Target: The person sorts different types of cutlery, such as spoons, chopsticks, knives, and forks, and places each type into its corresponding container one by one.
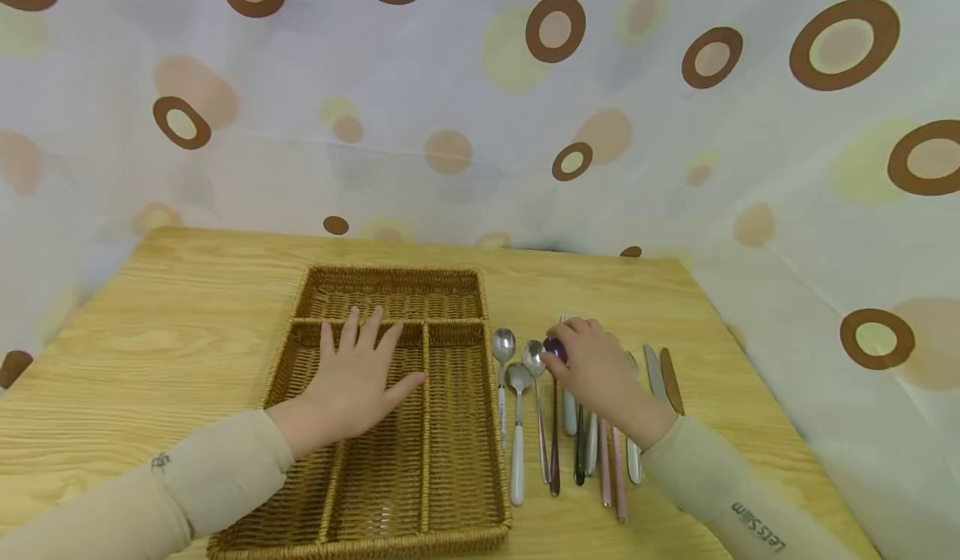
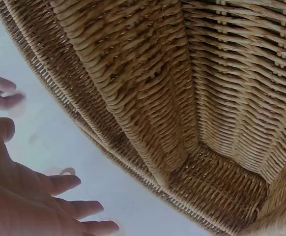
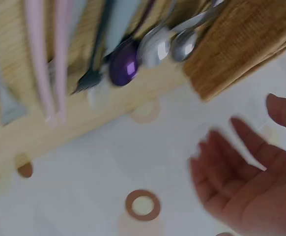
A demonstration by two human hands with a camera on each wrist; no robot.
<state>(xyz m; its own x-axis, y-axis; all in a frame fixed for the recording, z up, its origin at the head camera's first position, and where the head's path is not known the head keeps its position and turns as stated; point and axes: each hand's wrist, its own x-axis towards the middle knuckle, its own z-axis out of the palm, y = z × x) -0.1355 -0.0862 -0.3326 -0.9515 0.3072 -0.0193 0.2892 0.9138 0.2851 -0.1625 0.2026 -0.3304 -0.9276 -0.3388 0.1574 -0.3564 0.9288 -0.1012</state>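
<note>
My left hand (image 1: 352, 381) is spread, palm down, over the left and middle compartments of a woven basket (image 1: 459, 427). In the left wrist view its fingers are straight and hold nothing. My right hand (image 1: 600, 368) hovers over the far end of a row of cutlery, beside the purple bowl of a dark-handled spoon (image 1: 554, 347). The right wrist view shows that hand (image 3: 251, 187) with loosely bent fingers and nothing between them. Partly under the hand lie pink-handled pieces (image 1: 605, 477) and a black-handled fork (image 3: 89, 79); their far ends are hidden in the head view.
Silver spoons (image 1: 504, 345) and a white-handled spoon (image 1: 517, 460) lie close along the basket's right side. Right of my hand are a silver knife (image 1: 654, 370) and a brown one (image 1: 670, 377). A patterned sheet (image 1: 450, 85) hangs behind the wooden table (image 1: 187, 310).
</note>
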